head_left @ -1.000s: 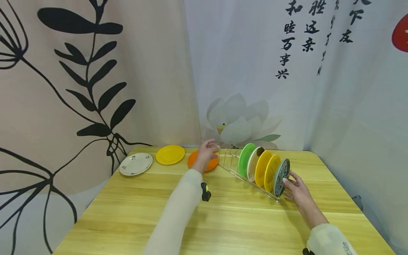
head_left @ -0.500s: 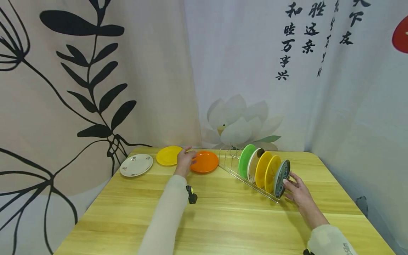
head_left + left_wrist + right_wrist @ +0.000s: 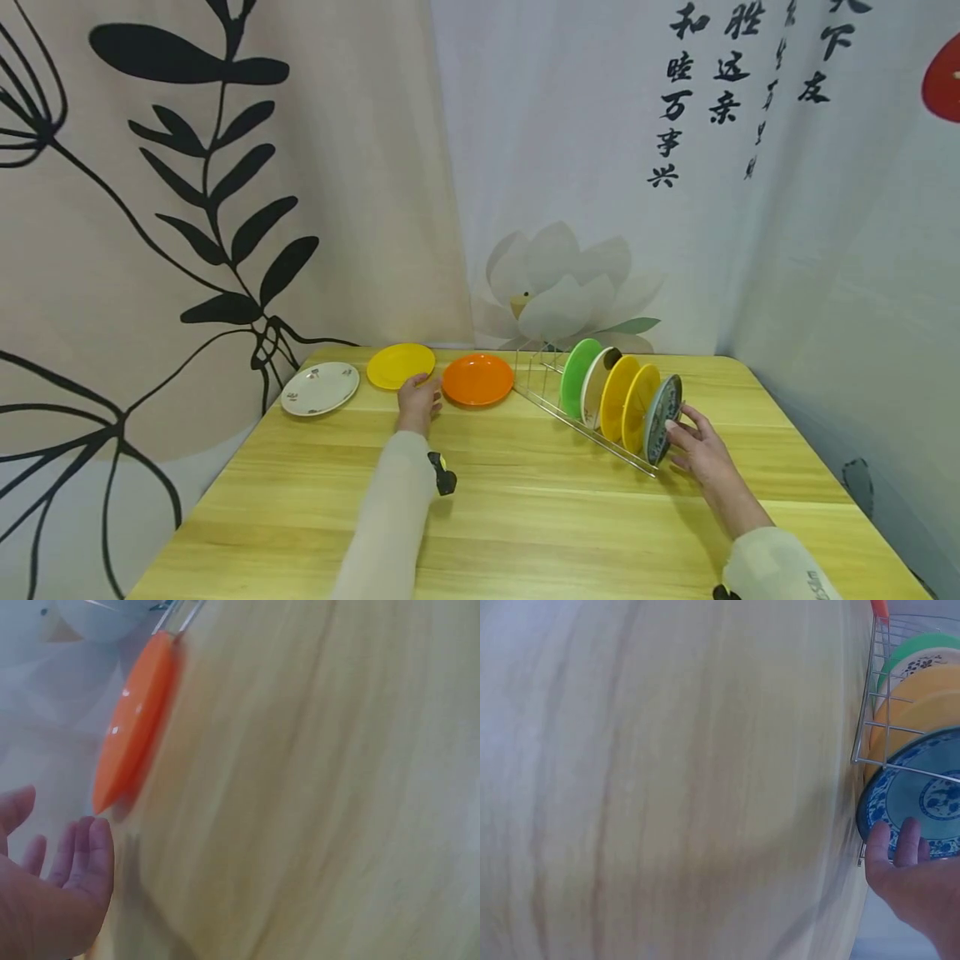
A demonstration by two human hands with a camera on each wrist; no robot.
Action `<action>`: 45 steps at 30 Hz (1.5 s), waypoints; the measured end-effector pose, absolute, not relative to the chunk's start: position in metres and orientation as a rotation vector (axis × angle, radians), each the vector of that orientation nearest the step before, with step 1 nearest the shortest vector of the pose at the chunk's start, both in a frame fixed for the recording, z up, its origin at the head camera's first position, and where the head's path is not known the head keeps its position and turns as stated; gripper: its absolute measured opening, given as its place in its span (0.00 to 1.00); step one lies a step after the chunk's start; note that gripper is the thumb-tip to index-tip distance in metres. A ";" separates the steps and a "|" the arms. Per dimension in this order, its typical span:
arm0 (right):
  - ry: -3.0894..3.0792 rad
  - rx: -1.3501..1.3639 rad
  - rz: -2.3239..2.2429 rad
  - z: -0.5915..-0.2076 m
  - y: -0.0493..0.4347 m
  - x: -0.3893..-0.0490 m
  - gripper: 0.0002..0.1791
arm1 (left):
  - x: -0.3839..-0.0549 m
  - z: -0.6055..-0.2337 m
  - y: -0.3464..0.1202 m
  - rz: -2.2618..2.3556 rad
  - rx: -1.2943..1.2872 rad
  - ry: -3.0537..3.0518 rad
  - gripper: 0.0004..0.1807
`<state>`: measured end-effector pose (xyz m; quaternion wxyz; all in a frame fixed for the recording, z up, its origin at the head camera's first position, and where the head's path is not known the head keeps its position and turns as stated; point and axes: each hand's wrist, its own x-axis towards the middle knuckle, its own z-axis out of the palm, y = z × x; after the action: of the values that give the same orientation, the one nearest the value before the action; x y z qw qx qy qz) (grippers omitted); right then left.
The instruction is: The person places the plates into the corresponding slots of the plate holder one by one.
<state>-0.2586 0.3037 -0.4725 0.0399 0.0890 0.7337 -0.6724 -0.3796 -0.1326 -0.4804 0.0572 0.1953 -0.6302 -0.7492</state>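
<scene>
My left hand (image 3: pixel 419 402) hovers low at the front right rim of a yellow plate (image 3: pixel 399 365), its fingers loosely bent with nothing in them. In the left wrist view the fingertips sit close to the near edge of an orange plate (image 3: pixel 136 720). My right hand (image 3: pixel 701 446) rests its thumb and fingertips at the rim and face of a blue-patterned plate (image 3: pixel 930 791). That plate stands on edge at the front end of a wire rack (image 3: pixel 577 423). Behind it in the rack stand two orange-yellow plates (image 3: pixel 621 398), a white patterned plate (image 3: pixel 596 387) and a green plate (image 3: pixel 577 379).
A white plate with small flower prints (image 3: pixel 320 388) lies flat at the table's left back. The rack's back-left end holds bare wire slots. Curtains with printed leaves and writing hang behind the wooden table (image 3: pixel 525 517).
My left hand has moved left and toward me, from over the orange plate to the front of the yellow plate. My right hand has stayed at the blue-patterned plate.
</scene>
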 end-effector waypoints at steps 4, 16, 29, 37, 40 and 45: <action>2.245 0.285 -2.056 -0.474 0.304 -0.260 0.43 | -0.380 -0.491 -0.127 -2.275 0.620 -1.937 0.30; 2.258 0.286 -2.056 -0.471 0.302 -0.258 0.42 | -0.388 -0.505 -0.113 -2.271 0.690 -1.942 0.29; 2.264 0.290 -2.058 -0.473 0.302 -0.258 0.43 | -0.393 -0.506 -0.107 -2.199 0.761 -1.936 0.27; 2.243 0.298 -2.094 -0.470 0.298 -0.257 0.41 | -0.396 -0.502 -0.107 -2.182 0.759 -1.971 0.27; 2.247 0.299 -2.094 -0.469 0.298 -0.256 0.41 | -0.397 -0.501 -0.106 -2.144 0.770 -2.004 0.27; 2.254 0.296 -2.085 -0.470 0.299 -0.255 0.41 | -0.397 -0.504 -0.102 -2.071 0.783 -2.033 0.23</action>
<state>-0.2551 0.2995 -0.4701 0.0285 0.0960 0.7303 -0.6757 -0.3973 -0.1018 -0.5037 0.0678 0.2598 -0.6748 -0.6874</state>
